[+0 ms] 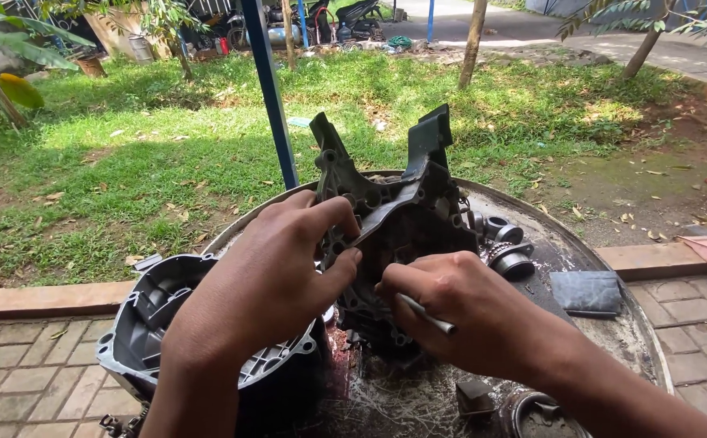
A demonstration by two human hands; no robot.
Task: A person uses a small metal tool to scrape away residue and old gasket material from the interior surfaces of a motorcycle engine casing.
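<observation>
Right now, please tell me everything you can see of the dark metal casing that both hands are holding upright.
The dark casing looks like cast metal, dull grey-black and grimy. It stands upright on the round, dirty table, with two prongs pointing up at its top. Its face shows ribs, round bosses and bolt holes. The left hand grips its left edge, fingers curled over the rim. The right hand, holding a thin metal rod, touches its lower middle. A lighter grey cover lies at its left.
</observation>
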